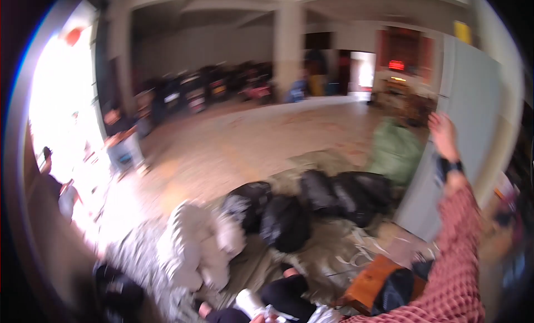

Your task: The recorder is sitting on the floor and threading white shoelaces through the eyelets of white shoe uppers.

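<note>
Pale grey and upright, a tall panel (473, 100) at right, its long left edge slanting down to a crumpled ground cloth (328, 262); beside that edge, the raised right hand (443, 137), fingers blurred, no object visible in the grip, cannot tell whether open or closed, nor whether touching the panel. Beyond the far edge of the cloth, a broad stretch of reddish-tan floor (233, 139), reaching back to a square pillar (289, 45) and bounded at left by a bright opening (61, 100). At the lower edge, a white bundle (250, 302) between dark-trousered legs (286, 296), just beside what looks to be the left hand (258, 319), mostly cut off; grip there likewise impossible to tell. In the way between legs and floor: black bags (285, 223) in a loose row, plump white sacks (194, 245) to their left, a green sack (394, 150) behind at right. Near the checked red sleeve (459, 256), an orange-and-black bag (370, 281). Farther off, blurred motorbikes (194, 92) in shadow; by the opening, a seated person (123, 148); at far left, another person (65, 195), partly hidden.
</note>
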`<control>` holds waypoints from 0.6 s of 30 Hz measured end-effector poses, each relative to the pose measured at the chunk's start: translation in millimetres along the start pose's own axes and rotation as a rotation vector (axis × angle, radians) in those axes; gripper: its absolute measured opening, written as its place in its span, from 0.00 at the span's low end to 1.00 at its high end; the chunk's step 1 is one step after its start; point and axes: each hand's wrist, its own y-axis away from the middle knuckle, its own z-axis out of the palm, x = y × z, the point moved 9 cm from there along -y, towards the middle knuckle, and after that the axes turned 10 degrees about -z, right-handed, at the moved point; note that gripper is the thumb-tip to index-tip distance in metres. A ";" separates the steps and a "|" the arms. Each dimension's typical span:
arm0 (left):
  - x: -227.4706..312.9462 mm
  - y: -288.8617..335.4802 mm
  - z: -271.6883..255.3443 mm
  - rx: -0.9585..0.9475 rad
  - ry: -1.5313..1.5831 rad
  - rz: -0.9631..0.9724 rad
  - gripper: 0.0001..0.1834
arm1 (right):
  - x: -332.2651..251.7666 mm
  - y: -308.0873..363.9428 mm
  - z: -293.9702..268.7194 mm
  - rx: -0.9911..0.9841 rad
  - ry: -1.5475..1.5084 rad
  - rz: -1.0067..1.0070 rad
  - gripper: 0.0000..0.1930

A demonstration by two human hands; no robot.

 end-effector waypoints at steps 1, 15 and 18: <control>6.0 1.6 -0.9 -0.028 0.091 0.038 0.10 | 3.2 43.2 18.2 -0.095 0.013 0.048 0.12; 49.5 13.4 -44.2 -0.004 0.374 -0.068 0.10 | 29.6 730.7 143.2 -1.890 -0.102 0.273 0.20; 40.9 6.7 -43.8 -0.029 0.576 -0.158 0.13 | 24.0 733.0 157.6 -1.801 -0.106 0.170 0.16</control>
